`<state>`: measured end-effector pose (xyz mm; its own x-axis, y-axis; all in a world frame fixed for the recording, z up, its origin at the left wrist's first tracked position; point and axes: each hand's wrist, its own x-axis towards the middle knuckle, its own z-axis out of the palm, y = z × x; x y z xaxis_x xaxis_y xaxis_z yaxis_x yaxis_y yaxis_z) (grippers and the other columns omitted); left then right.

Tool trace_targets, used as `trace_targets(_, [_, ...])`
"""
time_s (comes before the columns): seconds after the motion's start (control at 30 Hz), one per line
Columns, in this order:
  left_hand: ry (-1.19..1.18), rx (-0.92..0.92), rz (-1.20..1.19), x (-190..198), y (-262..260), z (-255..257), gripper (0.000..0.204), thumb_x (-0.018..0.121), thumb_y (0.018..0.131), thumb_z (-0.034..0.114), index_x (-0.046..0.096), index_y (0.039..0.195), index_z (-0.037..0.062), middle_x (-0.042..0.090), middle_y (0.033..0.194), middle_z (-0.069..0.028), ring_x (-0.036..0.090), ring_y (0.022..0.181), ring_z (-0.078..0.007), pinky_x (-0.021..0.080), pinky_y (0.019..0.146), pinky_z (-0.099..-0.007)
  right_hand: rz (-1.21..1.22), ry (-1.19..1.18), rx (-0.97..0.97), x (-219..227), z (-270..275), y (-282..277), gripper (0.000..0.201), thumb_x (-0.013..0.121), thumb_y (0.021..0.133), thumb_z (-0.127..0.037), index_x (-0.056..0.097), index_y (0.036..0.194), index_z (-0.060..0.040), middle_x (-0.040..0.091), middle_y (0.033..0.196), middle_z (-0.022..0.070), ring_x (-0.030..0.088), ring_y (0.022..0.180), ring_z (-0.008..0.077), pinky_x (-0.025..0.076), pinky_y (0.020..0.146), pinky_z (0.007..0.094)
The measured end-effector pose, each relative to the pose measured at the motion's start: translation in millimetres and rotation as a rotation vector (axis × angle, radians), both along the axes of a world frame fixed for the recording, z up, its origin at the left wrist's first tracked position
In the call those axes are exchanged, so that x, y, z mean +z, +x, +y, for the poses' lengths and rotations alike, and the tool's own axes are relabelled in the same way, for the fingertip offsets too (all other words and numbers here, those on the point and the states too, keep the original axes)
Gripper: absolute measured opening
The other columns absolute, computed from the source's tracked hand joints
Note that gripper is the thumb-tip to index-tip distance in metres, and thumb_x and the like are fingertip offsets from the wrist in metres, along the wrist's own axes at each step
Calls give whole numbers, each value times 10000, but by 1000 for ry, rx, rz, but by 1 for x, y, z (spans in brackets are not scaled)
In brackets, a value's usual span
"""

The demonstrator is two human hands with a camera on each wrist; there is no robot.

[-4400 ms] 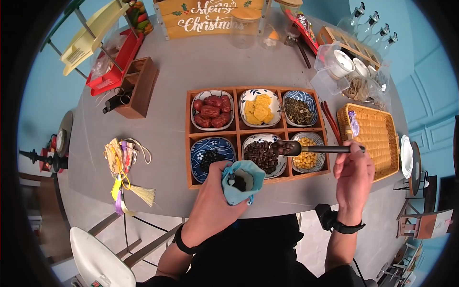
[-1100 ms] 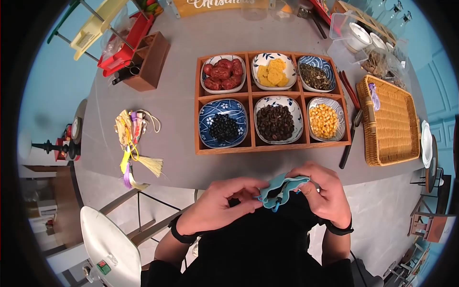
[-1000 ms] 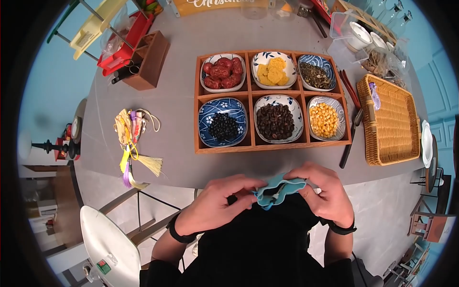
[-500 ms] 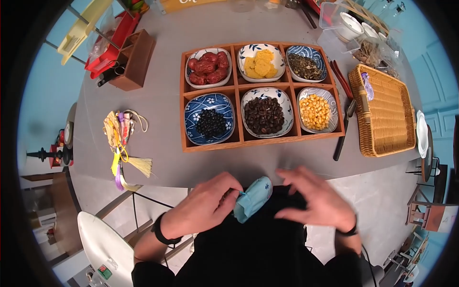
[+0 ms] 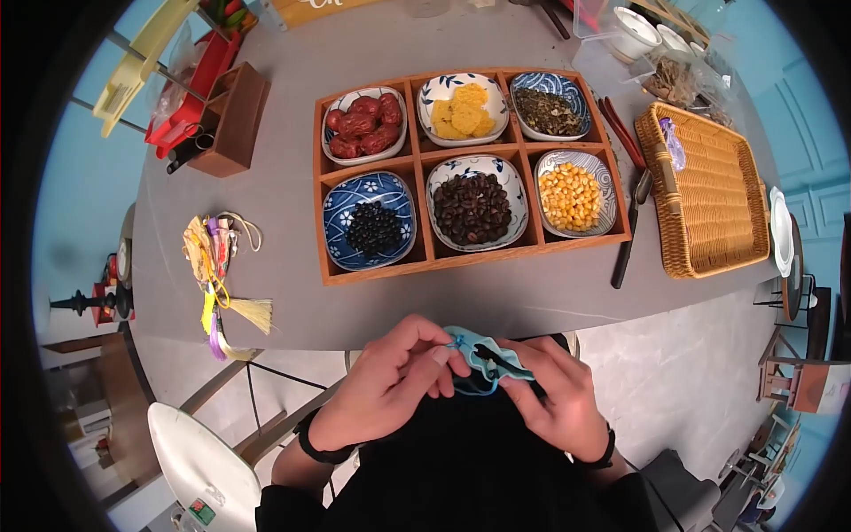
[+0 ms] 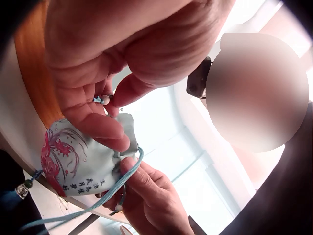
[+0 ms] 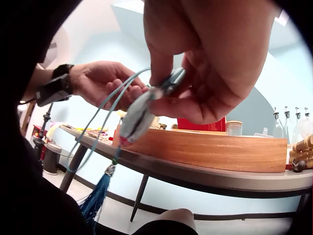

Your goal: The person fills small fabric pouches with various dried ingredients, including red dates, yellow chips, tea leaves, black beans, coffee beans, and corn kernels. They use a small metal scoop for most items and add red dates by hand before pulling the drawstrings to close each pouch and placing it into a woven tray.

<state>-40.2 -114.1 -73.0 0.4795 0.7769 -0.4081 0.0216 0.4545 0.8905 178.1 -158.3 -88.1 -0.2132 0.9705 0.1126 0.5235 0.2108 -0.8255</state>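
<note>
Beans [image 5: 374, 229], small and black, fill part of a deep blue, white-flowered bowl [image 5: 339, 213] in the near left compartment of a six-part brown wooden tray [image 5: 479, 259]. Beside it, a white, blue-patterned bowl [image 5: 438, 182] holds dark brown beans [image 5: 472, 208], and a grey swirl-patterned bowl [image 5: 608, 202] holds yellow kernels [image 5: 570, 198]. Across the far row, three bowls hold wrinkled red fruits [image 5: 363, 127], flat yellow pieces [image 5: 464, 115] and dried dark leaves [image 5: 548, 112]. At the table's near edge, the right hand [image 5: 563, 399] grips the mouth of a pale blue cloth drawstring pouch [image 6: 100, 159]; its contents cannot be told. Thumb and fingers of the left hand [image 5: 381, 390] pinch a small bead [image 6: 105, 100] at the mouth. Right of the tray, a tan rectangular wicker basket [image 5: 720, 195] holds a small purple-and-clear packet [image 5: 674, 144].
</note>
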Motion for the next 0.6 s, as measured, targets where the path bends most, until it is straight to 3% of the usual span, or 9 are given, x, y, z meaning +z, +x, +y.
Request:
trace_targets(0.07, [19, -24, 28, 0, -5, -1, 92, 450, 1011, 63, 487, 1065, -1, 649, 893, -91, 603, 713, -99, 498, 643, -232, 39, -72, 32, 2, 5, 4, 334, 732, 802, -38, 644, 1123, -11, 630, 834, 123, 649, 717, 298, 519, 621, 333])
trace_targets(0.17, [59, -37, 73, -2, -16, -2, 95, 452, 1010, 60, 491, 1077, 6, 654, 889, -109, 605, 700, -109, 492, 632, -232, 198, -177, 96, -11, 10, 14, 330, 727, 809, -31, 648, 1129, -17, 641, 845, 129, 638, 684, 295, 518, 609, 333])
trace_targets(0.2, [81, -37, 94, -3, -20, -1, 95, 462, 1007, 60, 505, 1071, 6, 656, 876, -104, 598, 683, -101, 489, 620, -229, 240, -240, 93, -9, 11, 16, 311, 692, 828, 10, 654, 1135, -27, 642, 833, 112, 636, 673, 227, 507, 618, 301])
trace_targets(0.23, [81, -34, 96, -2, -24, 0, 95, 462, 1007, 60, 505, 1071, 6, 656, 876, -104, 598, 683, -101, 489, 620, -229, 241, -240, 96, -7, 12, 17, 311, 692, 828, 10, 654, 1135, -27, 642, 833, 112, 636, 673, 227, 507, 618, 301])
trace_targets(0.33, [91, -72, 200, 8, -34, 4, 96, 503, 983, 51, 575, 1013, -7, 642, 791, -41, 570, 646, -66, 463, 579, -209, 411, -359, 11, -7, 14, 22, 318, 575, 858, 88, 656, 1143, -28, 607, 815, 53, 556, 698, 105, 445, 667, 232])
trace_targets(0.47, [188, -91, 306, 13, -45, 8, 148, 518, 958, 23, 622, 1060, -3, 621, 725, -27, 566, 625, -73, 463, 568, -218, 497, -384, 28, -6, 16, 25, 315, 568, 864, 86, 656, 1143, -29, 591, 828, 39, 532, 717, 111, 426, 685, 220])
trace_targets(0.6, [159, -52, 337, 21, -74, 6, 190, 527, 942, 5, 631, 1101, 16, 592, 701, -22, 550, 630, -78, 456, 578, -223, 405, -417, -54, 3, 11, 49, 279, 601, 876, 43, 651, 1142, -27, 588, 849, 35, 513, 737, 105, 426, 695, 232])
